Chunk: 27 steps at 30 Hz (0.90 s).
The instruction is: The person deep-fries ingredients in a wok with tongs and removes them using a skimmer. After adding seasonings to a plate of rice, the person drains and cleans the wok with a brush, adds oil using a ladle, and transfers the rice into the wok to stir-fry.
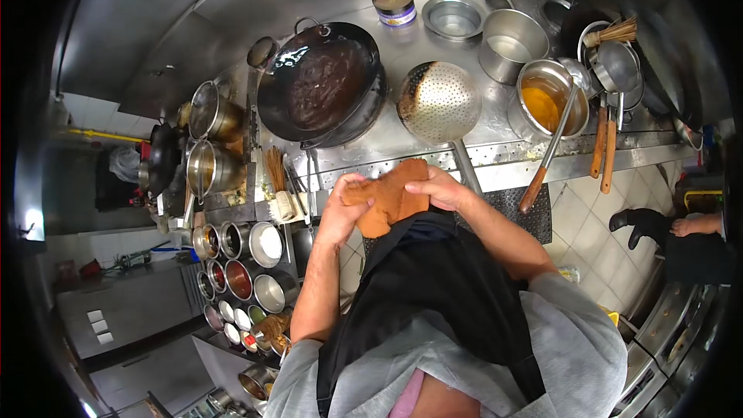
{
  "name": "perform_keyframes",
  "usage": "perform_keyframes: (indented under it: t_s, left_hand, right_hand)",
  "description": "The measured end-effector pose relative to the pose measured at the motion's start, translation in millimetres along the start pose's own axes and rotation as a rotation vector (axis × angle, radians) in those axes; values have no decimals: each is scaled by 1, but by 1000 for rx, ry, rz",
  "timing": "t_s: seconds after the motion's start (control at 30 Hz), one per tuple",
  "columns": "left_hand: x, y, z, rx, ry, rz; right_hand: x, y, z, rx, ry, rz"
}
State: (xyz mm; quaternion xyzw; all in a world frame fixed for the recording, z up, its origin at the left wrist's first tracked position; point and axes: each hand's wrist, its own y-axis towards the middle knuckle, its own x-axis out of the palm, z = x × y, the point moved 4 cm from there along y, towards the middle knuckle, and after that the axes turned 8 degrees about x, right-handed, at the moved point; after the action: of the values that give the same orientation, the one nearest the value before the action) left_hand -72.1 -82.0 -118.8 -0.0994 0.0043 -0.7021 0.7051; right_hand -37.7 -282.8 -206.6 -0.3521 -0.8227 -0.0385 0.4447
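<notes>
An orange-brown cloth [391, 200] is held up in front of the black apron, between both hands. My left hand [346, 213] grips its left side, thumb on top. On the cloth's right edge, my right hand [439, 188] pinches it with the thumb. Just beyond the cloth, a round perforated strainer [439, 102] lies on the steel counter [333, 161], its handle pointing toward me. A large dark wok [321, 81] sits behind and to the left of the hands.
At right are a pot of orange liquid [544, 102], a ladle [559, 135] and an empty pot [512, 45]. Seasoning containers [267, 244] stand at left, near a bamboo brush [276, 174]. Another person's hand [696, 224] shows at far right.
</notes>
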Motion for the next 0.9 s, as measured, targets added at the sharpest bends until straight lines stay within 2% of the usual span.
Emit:
perform_keyframes:
  t_s: [0.13,0.23,0.27,0.37,0.4,0.5,0.53,0.63,0.67,0.73,0.83,0.9]
  left_hand:
    - [-10,12,-18,-146,116,66]
    - [26,15,-48,-249,63,21]
    - [37,20,-59,-259,-5,6]
    - [48,44,-78,-325,85,23]
    - [57,50,-78,-361,163,-14]
    - [103,59,-82,-503,2,-362]
    - [116,62,-81,-543,2,-475]
    - [156,84,-63,-650,518,-812]
    - [165,107,-88,-374,727,-876]
    - [222,109,-68,313,981,-634]
    - [306,81,-110,52,718,-813]
    - [340,55,-141,-215,474,-875]
  right_hand:
    - [-15,25,11,-284,-281,377]
    - [-36,24,12,-195,-816,717]
    - [-31,10,8,-220,-865,817]
    - [-36,-25,1,-153,-739,1000]
    - [-37,-36,-1,-143,-658,935]
    - [-37,-59,8,-60,-210,497]
    - [-42,-71,8,-58,-135,459]
    - [-60,-107,21,41,17,419]
    - [-73,-110,38,-12,61,469]
    - [-78,-129,53,-67,289,468]
    - [-80,-136,69,-104,484,473]
    - [-92,-126,84,-112,553,400]
